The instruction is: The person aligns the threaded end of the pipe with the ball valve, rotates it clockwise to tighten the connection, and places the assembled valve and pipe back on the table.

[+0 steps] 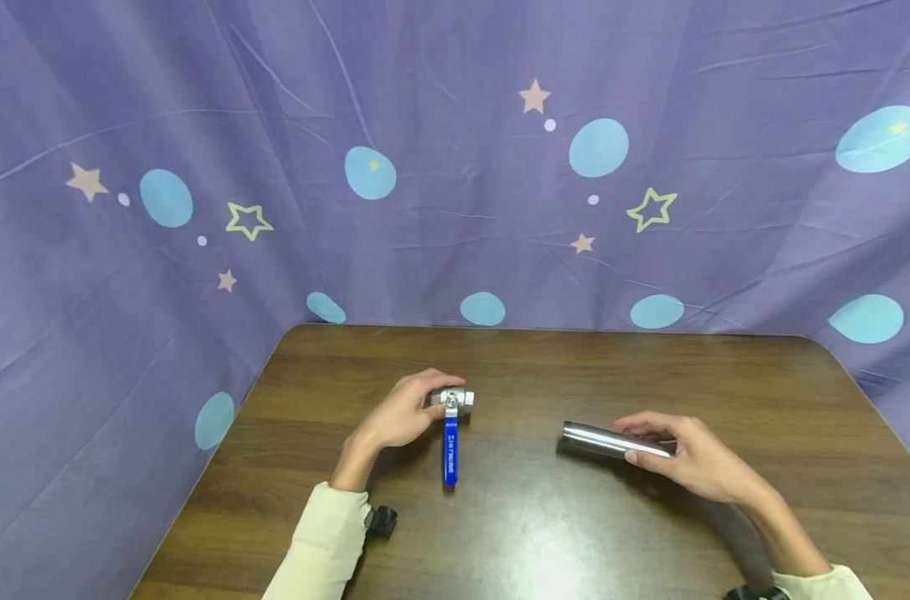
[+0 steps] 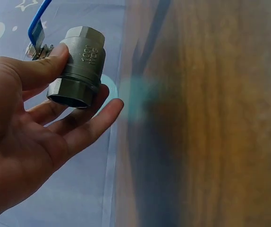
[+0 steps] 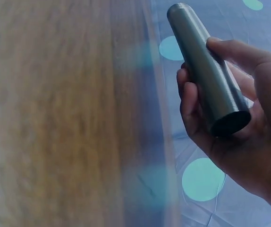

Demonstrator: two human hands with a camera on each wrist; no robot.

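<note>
My left hand [image 1: 406,410] grips a metal ball valve [image 1: 455,402] by its body, thumb on the near side and fingers behind. The valve's blue lever handle [image 1: 451,450] points toward me. In the left wrist view the valve body [image 2: 82,61] shows raised lettering and a hexagonal end with a dark opening. Over the right part of the table, my right hand [image 1: 698,454] holds a short steel pipe [image 1: 601,439] near its right end, between thumb and fingers. The right wrist view shows the pipe [image 3: 206,66] with an open end facing the camera. Valve and pipe are apart.
Both hands are above a brown wooden table [image 1: 530,367]. A purple curtain [image 1: 440,233] with stars and blue ovals hangs behind and beside it. Black wrist straps show at the left sleeve [image 1: 320,533] and the right sleeve [image 1: 826,583].
</note>
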